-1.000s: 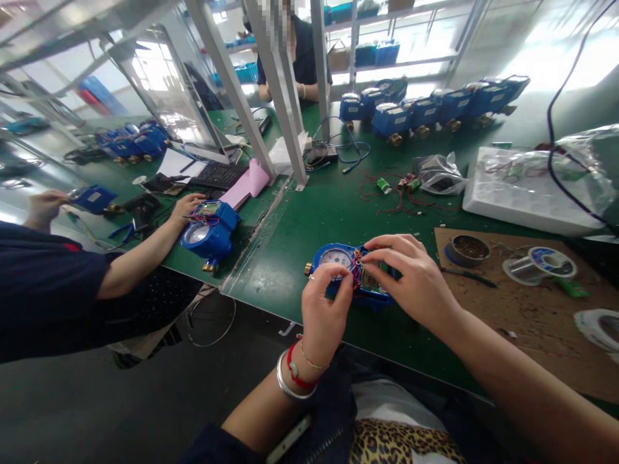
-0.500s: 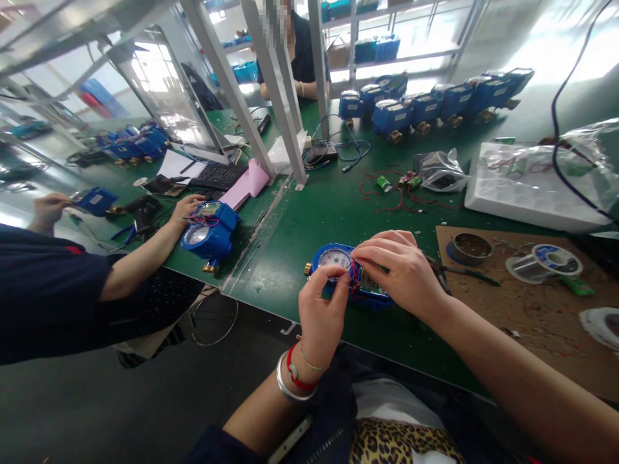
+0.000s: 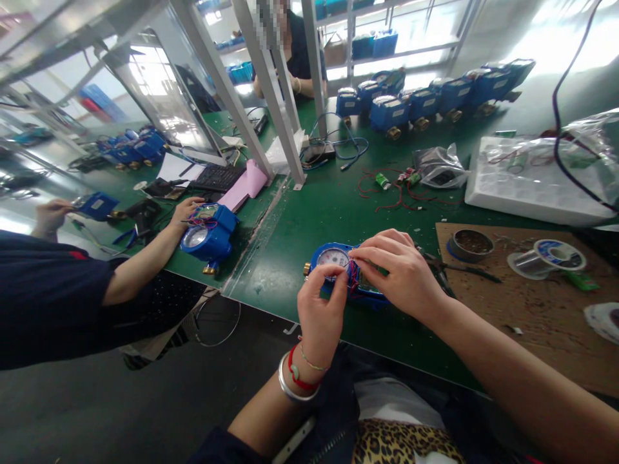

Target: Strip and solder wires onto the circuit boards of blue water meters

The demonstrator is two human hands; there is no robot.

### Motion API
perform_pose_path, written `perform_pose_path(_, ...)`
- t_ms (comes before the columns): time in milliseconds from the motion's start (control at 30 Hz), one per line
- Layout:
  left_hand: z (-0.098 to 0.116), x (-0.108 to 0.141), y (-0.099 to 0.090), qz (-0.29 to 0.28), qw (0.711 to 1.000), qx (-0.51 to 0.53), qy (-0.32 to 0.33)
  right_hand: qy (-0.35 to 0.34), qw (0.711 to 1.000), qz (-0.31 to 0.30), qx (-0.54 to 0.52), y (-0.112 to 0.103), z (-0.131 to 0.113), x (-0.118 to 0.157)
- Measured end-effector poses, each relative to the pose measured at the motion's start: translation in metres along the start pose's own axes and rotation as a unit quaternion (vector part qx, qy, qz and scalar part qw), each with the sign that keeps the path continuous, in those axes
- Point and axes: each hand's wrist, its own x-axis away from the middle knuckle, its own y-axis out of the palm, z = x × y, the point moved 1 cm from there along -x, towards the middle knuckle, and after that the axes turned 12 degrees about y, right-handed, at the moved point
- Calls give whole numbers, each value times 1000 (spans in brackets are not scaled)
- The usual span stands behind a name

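Centre of the head view, on the green worktop (image 3: 309, 212): blue plastic water meter with round dial and brass fittings (image 3: 333, 261). Left hand (image 3: 322, 309) pinches thin red wires (image 3: 353, 276) at its open top; right hand (image 3: 401, 274) curls over the housing, fingertips pressed on them. Meter likely heavy and rigid, so grip the body; wires are fragile. Solder spool (image 3: 546, 258) sits right of centre.
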Motion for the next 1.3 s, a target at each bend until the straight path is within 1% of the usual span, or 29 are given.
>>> perform_pose_path(133,-1,1,0,6,1000,4,-8,21,999,26,-3,-11,1,9)
perform_pose_path(233,-2,3,-1,5,1000,2,-12,66,995,76,21,-29,18,20)
perform_pose_path(300,-2,3,-1,3,1000,5,-14,119,983,123,69,-43,41,29)
perform_pose_path(367,-2,4,-2,0,1000,8,-17,178,961,163,135,-54,73,40)
perform_pose_path(433,-2,4,-1,-2,1000,13,-20,226,937,173,201,-61,107,51)
perform_pose_path(533,-3,5,0,4,1000,17,-24,282,908,137,279,-63,148,68)
perform_pose_path(600,-5,6,1,12,999,13,-27,316,888,101,317,-61,164,76)
perform_pose_path(733,-10,9,1,18,999,13,-31,372,850,47,370,-54,181,78)
perform_pose_path(800,-11,10,2,18,999,26,-28,393,839,25,374,-50,186,76)
perform_pose_path(867,-10,9,1,18,999,41,-23,403,838,13,367,-47,189,73)
perform_pose_path(900,-9,9,1,15,999,45,-20,400,843,15,360,-47,189,72)
perform_pose_path(967,-6,7,1,1,998,53,-15,379,860,31,340,-49,184,68)
perform_pose_path(1033,-3,4,1,-19,998,65,-14,341,888,51,303,-54,168,63)
perform_pose_path(1100,-1,2,0,-45,996,82,-6,297,920,62,250,-62,141,56)
perform_pose_path(1167,1,0,-1,-67,993,93,10,253,946,70,191,-72,107,48)
perform_pose_path(1233,2,-1,-2,-86,991,102,22,202,964,76,153,-80,72,41)
perform_pose_path(1300,3,-2,-3,-95,989,113,26,139,979,67,133,-85,41,37)
